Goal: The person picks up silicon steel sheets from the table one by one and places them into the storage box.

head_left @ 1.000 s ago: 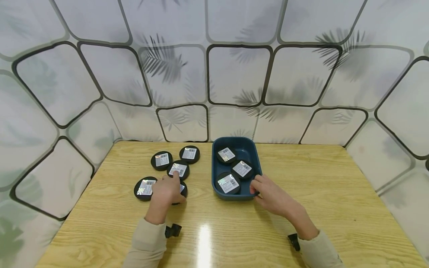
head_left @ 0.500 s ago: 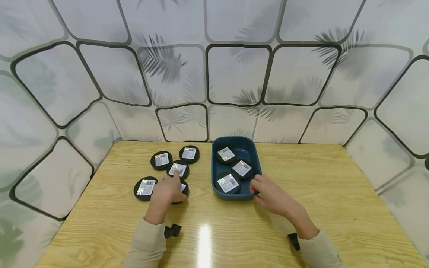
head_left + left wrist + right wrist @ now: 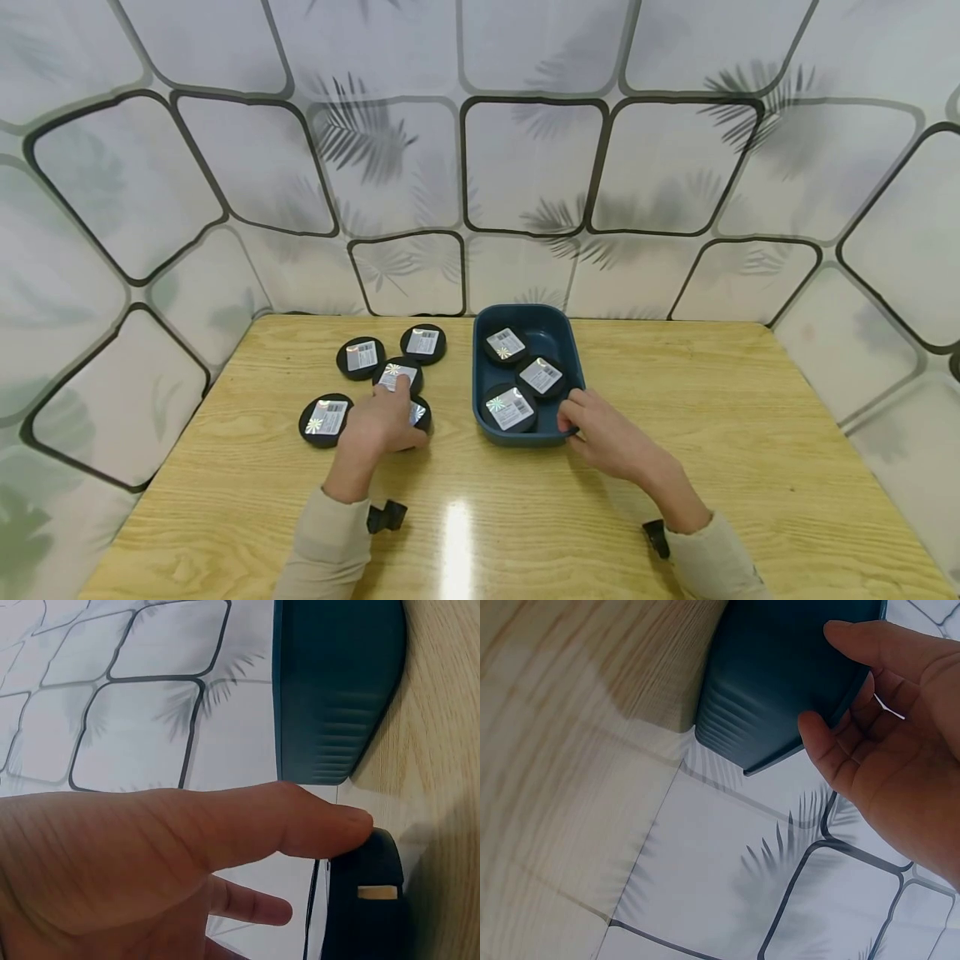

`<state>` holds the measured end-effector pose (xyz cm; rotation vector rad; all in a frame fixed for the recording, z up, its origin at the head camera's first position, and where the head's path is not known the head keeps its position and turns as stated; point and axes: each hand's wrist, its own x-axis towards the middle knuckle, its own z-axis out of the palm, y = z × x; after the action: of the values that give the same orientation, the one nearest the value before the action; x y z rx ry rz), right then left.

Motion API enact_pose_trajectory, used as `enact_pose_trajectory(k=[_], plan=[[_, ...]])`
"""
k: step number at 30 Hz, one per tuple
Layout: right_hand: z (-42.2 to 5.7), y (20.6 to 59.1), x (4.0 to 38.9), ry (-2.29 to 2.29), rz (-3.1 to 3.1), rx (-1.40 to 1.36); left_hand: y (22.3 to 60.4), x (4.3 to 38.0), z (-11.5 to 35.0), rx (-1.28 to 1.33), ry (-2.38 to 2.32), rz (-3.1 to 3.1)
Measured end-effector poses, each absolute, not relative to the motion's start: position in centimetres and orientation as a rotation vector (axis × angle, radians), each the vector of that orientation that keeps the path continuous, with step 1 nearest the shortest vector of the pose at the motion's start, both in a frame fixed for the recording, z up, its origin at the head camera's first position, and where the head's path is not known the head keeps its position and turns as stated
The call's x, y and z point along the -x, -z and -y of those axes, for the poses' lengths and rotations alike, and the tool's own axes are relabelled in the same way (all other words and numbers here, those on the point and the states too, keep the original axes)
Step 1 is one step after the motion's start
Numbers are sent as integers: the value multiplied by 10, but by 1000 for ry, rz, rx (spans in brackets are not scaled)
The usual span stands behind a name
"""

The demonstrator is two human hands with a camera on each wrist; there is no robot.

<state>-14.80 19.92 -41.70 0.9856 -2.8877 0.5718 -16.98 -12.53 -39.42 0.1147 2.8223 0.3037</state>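
My left hand [image 3: 375, 422] holds a flat black round disc [image 3: 422, 414] with a silvery label, thumb on its near side. The hand covers much of it. In the left wrist view, the thumb lies against the edge of the dark disc [image 3: 371, 922], which has a small slot. My right hand [image 3: 611, 437] grips the near right corner of a dark blue plastic bin [image 3: 525, 439]. In the right wrist view, thumb and fingers pinch the bin wall [image 3: 780, 682]. Inside lie three labelled discs: far left [image 3: 506, 344], middle [image 3: 542, 377] and near left [image 3: 510, 408].
Several more labelled discs lie left of the bin: one at the back [image 3: 423, 344], one at the back left [image 3: 361, 358], one beyond my left fingers [image 3: 392, 375] and one at the left [image 3: 326, 419]. A patterned curtain [image 3: 525, 175] rises behind the wooden table [image 3: 675, 375].
My left hand and the disc in it have shifted slightly right and away from me. My right hand and the bin stay in place.
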Motion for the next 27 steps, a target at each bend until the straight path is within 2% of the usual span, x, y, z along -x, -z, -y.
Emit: enact_pose_trajectory(k=[27], plan=[[-199, 418, 149, -562, 2898, -975, 392, 175, 119, -184, -512, -2917]])
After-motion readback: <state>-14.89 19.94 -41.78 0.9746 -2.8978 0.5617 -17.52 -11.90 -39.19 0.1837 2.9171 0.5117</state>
